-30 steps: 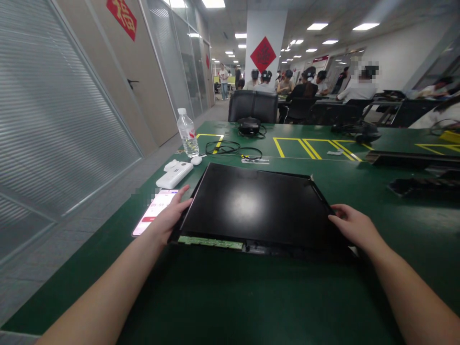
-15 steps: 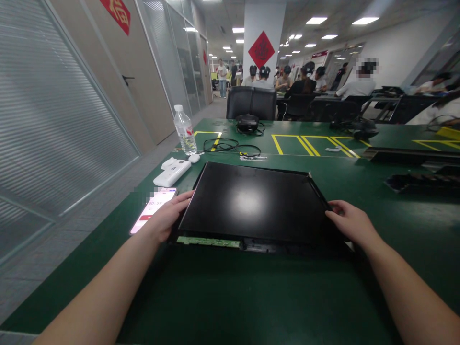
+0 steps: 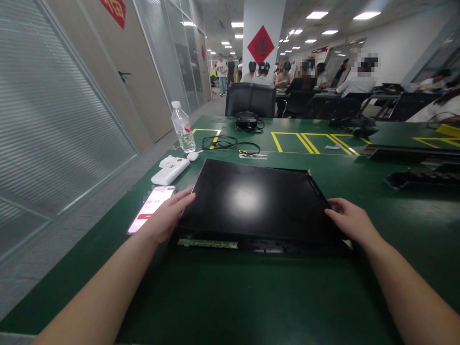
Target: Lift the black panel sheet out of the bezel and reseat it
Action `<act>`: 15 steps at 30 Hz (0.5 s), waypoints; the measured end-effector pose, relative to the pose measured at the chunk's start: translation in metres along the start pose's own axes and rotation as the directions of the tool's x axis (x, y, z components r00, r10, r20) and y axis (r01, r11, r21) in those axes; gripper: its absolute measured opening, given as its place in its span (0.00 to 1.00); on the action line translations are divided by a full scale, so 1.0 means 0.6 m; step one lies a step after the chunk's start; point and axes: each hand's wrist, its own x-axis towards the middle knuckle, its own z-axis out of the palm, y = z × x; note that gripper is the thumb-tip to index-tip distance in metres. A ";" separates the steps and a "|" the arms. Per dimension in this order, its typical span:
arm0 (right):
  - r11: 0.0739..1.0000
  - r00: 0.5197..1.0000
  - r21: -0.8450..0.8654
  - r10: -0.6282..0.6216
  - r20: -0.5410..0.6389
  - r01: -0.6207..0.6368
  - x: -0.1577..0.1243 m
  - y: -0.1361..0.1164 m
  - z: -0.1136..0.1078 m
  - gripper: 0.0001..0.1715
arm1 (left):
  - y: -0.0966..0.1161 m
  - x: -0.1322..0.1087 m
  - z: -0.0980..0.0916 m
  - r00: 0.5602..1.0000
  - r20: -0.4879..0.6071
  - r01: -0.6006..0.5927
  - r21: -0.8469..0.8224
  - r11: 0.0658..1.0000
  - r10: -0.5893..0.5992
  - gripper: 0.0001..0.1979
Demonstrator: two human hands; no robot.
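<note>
A black flat display panel point(image 3: 247, 201) lies face up in a black frame point(image 3: 287, 248) on the green table point(image 3: 251, 297). A green circuit board strip point(image 3: 208, 244) shows along the near edge. My left hand point(image 3: 168, 215) grips the panel's left edge, its thumb over the rim and the other fingertips partly hidden. On the opposite side, my right hand point(image 3: 348, 218) pinches the right edge of the panel and frame, fingers curled at the rim. The panel's left side sits slightly above the frame.
Left of the panel lie a lit phone point(image 3: 153, 208) and a white handheld device point(image 3: 170, 171), with a water bottle point(image 3: 183, 128) behind. A black cable point(image 3: 230, 143) and a black headset-like object point(image 3: 247, 121) are farther back. Dark strips point(image 3: 420, 181) lie at right. People sit beyond a chair point(image 3: 250, 99).
The panel's left edge has risen slightly relative to the frame, and my left thumb has shifted onto it. My right hand stays at the right edge. The camera view has shifted slightly.
</note>
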 end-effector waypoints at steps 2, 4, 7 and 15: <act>1.000 1.000 -0.001 -0.002 0.001 0.002 0.000 0.000 0.000 0.24 | -0.002 -0.003 -0.004 0.998 0.057 -0.017 0.014 1.000 0.016 0.31; 1.000 1.000 0.000 -0.001 0.001 0.001 0.000 -0.001 -0.001 0.23 | -0.003 -0.004 -0.007 0.993 0.112 -0.033 0.036 0.999 0.029 0.35; 1.000 1.000 0.004 0.001 0.002 -0.001 0.001 -0.002 -0.001 0.24 | -0.004 -0.003 -0.011 0.986 0.153 -0.083 0.078 0.993 0.071 0.36; 0.998 0.999 0.066 -0.002 -0.032 0.004 -0.001 0.001 0.000 0.30 | -0.008 0.000 -0.013 0.976 0.164 -0.157 0.055 0.986 0.147 0.39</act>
